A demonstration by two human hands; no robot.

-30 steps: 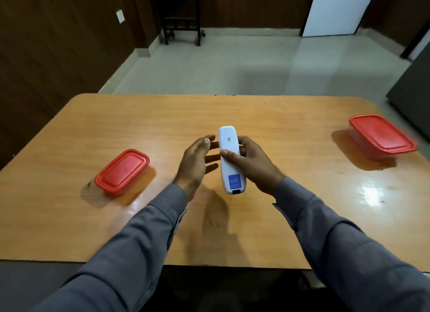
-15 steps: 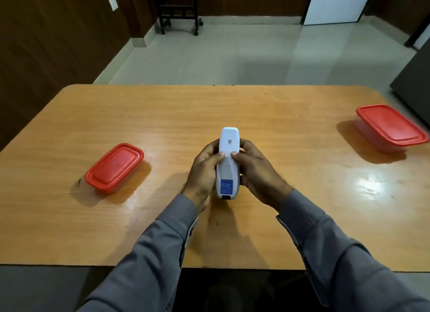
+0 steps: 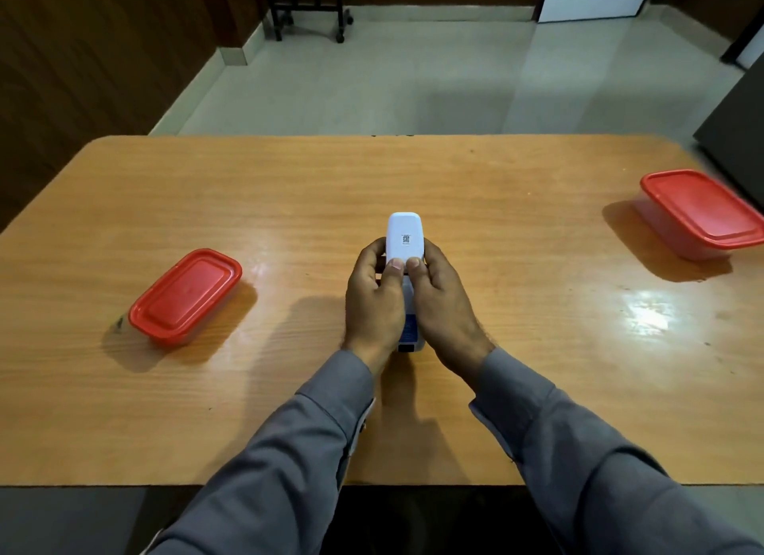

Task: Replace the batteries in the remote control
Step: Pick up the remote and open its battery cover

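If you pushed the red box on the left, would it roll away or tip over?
Probably neither. The left red-lidded box is low, wide and flat-bottomed, so it would likely slide rather than roll or tip. The table looks glossy, so it may slide easily. What it holds can't be seen, so its weight is unclear.

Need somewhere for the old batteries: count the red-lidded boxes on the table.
2. One red-lidded box sits left of the hands; the other is at the table's far right. None looks hidden.

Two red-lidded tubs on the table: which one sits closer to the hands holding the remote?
The red-lidded tub on the person's left. It lies at about the same depth as the hands; the other tub sits out at the table's far right edge, much farther off.
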